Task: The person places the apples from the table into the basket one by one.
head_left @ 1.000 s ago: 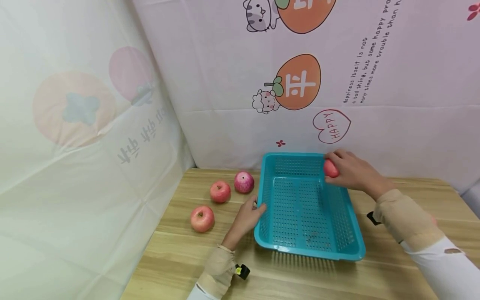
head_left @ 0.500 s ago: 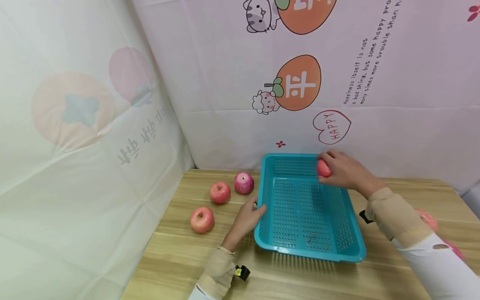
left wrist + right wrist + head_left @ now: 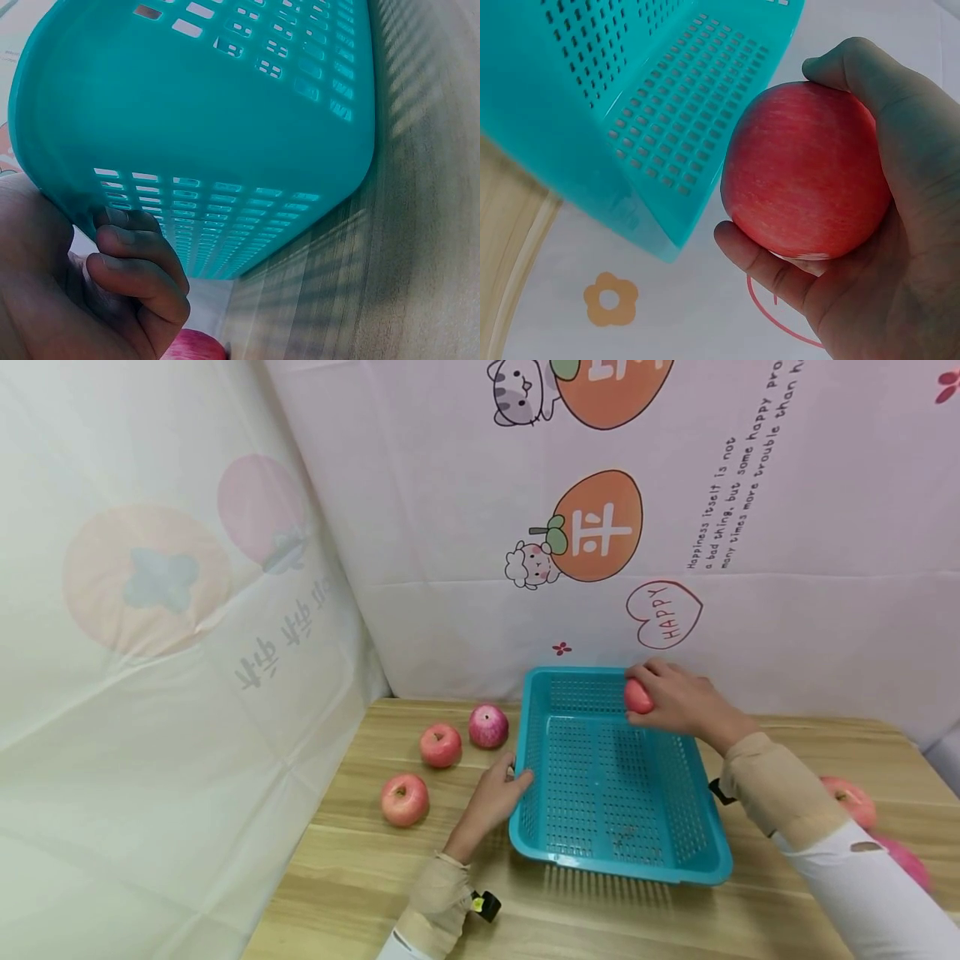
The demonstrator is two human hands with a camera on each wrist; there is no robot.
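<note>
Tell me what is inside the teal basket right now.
Nothing lies in the teal basket: its perforated floor shows bare. The right hand holds an apple over the far right corner, not set down. That hand hides part of the far rim.

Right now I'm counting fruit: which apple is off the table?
The apple gripped in the right hand, above the teal basket's far right corner. The other apples all rest on the wooden table.
</note>
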